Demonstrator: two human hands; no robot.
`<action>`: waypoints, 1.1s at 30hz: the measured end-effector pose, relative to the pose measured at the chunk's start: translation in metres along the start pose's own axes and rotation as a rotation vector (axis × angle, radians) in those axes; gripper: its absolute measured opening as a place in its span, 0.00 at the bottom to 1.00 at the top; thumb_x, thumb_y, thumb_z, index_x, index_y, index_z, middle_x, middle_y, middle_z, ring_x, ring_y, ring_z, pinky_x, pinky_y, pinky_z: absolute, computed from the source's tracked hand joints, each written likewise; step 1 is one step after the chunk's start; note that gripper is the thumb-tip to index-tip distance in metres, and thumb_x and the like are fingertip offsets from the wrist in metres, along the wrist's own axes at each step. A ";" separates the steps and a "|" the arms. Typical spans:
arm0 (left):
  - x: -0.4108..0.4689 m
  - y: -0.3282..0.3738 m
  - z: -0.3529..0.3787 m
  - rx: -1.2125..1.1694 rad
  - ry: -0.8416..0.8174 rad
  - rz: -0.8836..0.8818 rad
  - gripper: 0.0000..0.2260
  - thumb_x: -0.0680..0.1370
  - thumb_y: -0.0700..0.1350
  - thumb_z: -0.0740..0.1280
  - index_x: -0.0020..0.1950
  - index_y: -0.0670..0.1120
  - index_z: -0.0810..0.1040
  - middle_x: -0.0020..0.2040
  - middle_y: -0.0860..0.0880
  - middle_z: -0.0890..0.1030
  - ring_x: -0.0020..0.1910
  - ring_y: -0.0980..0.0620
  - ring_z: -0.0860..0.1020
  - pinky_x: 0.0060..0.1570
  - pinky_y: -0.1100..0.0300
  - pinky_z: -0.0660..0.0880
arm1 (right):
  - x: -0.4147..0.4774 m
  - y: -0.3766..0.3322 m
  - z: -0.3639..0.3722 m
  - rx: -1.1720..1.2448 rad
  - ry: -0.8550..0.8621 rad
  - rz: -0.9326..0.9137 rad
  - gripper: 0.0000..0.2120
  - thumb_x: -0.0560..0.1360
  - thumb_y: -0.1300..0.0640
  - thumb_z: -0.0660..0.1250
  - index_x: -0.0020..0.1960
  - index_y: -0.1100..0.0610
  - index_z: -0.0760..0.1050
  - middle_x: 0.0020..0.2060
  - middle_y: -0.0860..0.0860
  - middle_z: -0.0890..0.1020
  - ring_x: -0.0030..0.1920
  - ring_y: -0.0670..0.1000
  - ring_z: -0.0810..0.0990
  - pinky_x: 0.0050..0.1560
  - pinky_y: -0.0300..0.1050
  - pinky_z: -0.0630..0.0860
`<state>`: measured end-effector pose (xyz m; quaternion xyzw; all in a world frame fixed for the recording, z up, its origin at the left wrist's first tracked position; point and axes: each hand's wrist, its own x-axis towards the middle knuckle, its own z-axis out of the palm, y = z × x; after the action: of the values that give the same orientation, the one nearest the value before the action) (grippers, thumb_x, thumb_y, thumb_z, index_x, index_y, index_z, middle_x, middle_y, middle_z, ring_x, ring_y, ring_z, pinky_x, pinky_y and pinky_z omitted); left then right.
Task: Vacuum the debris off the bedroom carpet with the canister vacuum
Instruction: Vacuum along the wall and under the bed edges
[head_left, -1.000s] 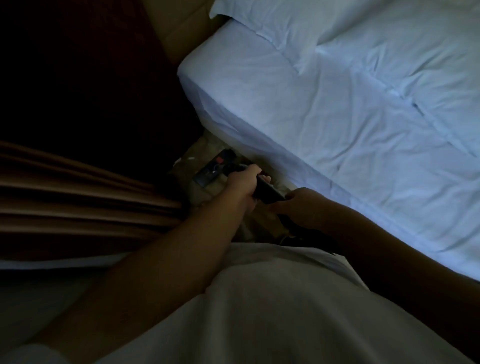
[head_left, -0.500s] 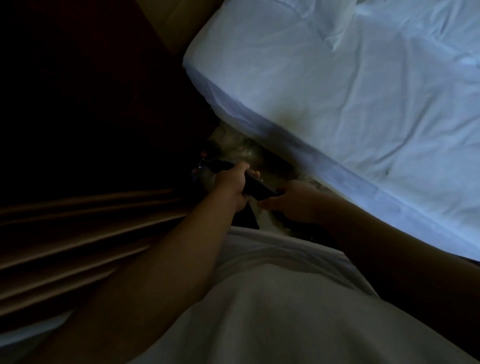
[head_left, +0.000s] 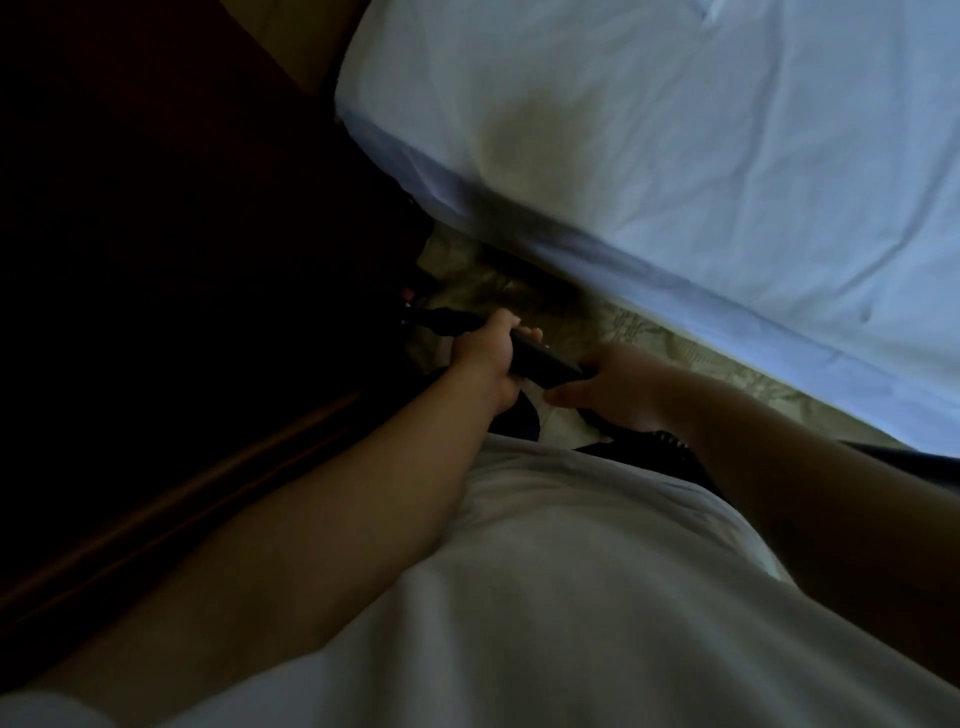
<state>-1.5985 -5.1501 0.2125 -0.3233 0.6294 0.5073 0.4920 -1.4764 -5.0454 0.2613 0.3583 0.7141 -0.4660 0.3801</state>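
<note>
The room is dim. A black vacuum wand (head_left: 540, 361) runs from the middle of the view toward the dark left side, where its far end (head_left: 431, 318) fades into shadow. My left hand (head_left: 483, 353) grips the wand from above. My right hand (head_left: 618, 387) holds its rear end, where the black ribbed hose (head_left: 670, 441) comes off toward my body. A strip of pale patterned carpet (head_left: 675, 343) shows between my hands and the bed. The vacuum's floor head and canister are not visible.
A bed with a white sheet (head_left: 675, 156) fills the upper right, its edge running diagonally just beyond my hands. Brown curtain folds (head_left: 171, 519) hang at the left, with very dark furniture (head_left: 182, 208) above them. My white shirt (head_left: 545, 597) covers the bottom.
The view has swung toward the bed, so the pillow left the frame. The wand's far end has moved left into the shadow. Both hands keep their hold.
</note>
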 end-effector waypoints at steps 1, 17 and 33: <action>-0.003 0.001 0.006 0.008 -0.011 -0.004 0.04 0.81 0.40 0.65 0.53 0.40 0.74 0.44 0.44 0.79 0.39 0.50 0.81 0.44 0.51 0.82 | -0.005 0.003 -0.004 -0.002 0.019 0.005 0.19 0.75 0.36 0.73 0.49 0.52 0.83 0.41 0.53 0.85 0.42 0.53 0.84 0.49 0.49 0.81; -0.073 -0.105 0.159 0.226 -0.166 -0.088 0.05 0.82 0.39 0.61 0.45 0.42 0.70 0.37 0.46 0.74 0.36 0.50 0.74 0.41 0.51 0.77 | -0.111 0.159 -0.034 0.147 0.161 0.139 0.20 0.78 0.38 0.71 0.53 0.56 0.81 0.41 0.54 0.83 0.40 0.52 0.82 0.41 0.45 0.78; -0.191 -0.304 0.271 0.666 -0.309 -0.173 0.11 0.80 0.41 0.62 0.38 0.41 0.73 0.36 0.45 0.76 0.36 0.48 0.73 0.41 0.52 0.76 | -0.286 0.346 0.003 0.553 0.196 0.342 0.22 0.80 0.41 0.71 0.48 0.62 0.80 0.35 0.59 0.86 0.30 0.54 0.84 0.35 0.48 0.83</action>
<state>-1.1855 -4.9920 0.2955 -0.1172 0.6486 0.2740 0.7004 -1.0463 -4.9870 0.3753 0.6054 0.5236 -0.5349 0.2706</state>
